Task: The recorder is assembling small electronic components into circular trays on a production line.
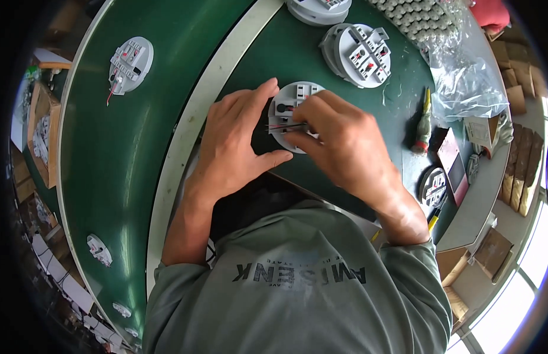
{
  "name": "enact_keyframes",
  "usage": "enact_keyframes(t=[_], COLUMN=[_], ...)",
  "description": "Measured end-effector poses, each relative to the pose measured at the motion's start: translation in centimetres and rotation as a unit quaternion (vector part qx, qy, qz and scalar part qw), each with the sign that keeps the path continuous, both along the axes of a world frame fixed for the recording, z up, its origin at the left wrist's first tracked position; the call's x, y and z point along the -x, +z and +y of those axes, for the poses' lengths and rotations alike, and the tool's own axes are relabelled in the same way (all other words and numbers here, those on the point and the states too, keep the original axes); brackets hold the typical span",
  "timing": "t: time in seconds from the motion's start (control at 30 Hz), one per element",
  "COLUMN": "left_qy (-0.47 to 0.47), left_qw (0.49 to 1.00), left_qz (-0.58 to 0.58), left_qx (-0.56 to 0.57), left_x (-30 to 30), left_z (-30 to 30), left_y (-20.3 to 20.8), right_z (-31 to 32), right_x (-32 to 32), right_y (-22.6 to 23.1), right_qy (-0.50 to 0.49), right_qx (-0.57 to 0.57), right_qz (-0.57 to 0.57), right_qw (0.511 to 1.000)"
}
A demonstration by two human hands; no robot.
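A round white plastic housing (309,89) with raised compartments and a small black part lies on the green bench in front of me. My right hand (345,130) is over its right side, fingers pinched together. Thin dark and reddish strands, which look like wires (279,127), stick out leftward from that pinch across the housing. Its fingertips are partly hidden behind the hand's own back. My left hand (235,138) is by the housing's left edge, thumb and fingers spread apart, with nothing between them.
Stacked white housings (362,56) stand beyond my hands. A conveyor belt (123,159) on the left carries more housings (132,62). On the right are a brush-like tool (423,127), a dark round part (433,186), a clear plastic bag (466,88) and many small pale pieces (415,17).
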State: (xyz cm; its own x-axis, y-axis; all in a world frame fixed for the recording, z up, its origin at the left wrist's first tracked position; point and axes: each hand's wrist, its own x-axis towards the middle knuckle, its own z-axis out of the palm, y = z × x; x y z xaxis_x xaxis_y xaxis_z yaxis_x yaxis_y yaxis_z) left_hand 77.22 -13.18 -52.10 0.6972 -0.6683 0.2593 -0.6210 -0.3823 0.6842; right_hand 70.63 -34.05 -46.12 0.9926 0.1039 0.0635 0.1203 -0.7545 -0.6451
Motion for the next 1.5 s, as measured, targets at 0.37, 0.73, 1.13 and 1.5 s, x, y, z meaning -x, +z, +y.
enact_keyframes(t=[0.37,0.73,1.13,1.5], left_qy=[0.032,0.05,0.035,0.046], left_qw=[0.999,0.998,0.999,0.998], left_qz=[-0.004,-0.024,-0.019,-0.031], left_qx=[0.011,0.04,0.017,-0.006], left_x=[0.8,0.6,-0.9,-1.7], left_z=[0.2,-0.7,-2.4,-2.2], left_y=[-1.2,-1.4,-2.1,-2.8], right_z=[1.0,-1.5,-14.3,-0.1], right_x=[-0.3,1.7,7.1,0.5], right_y=[-1.4,-0.5,-3.4,-4.3], right_qy=[0.07,-0.021,-0.441,-0.043], right_qx=[0.015,0.047,0.27,-0.385], right_qz=[-0.041,-0.139,0.133,-0.162], right_qw=[0.997,0.989,0.845,0.907])
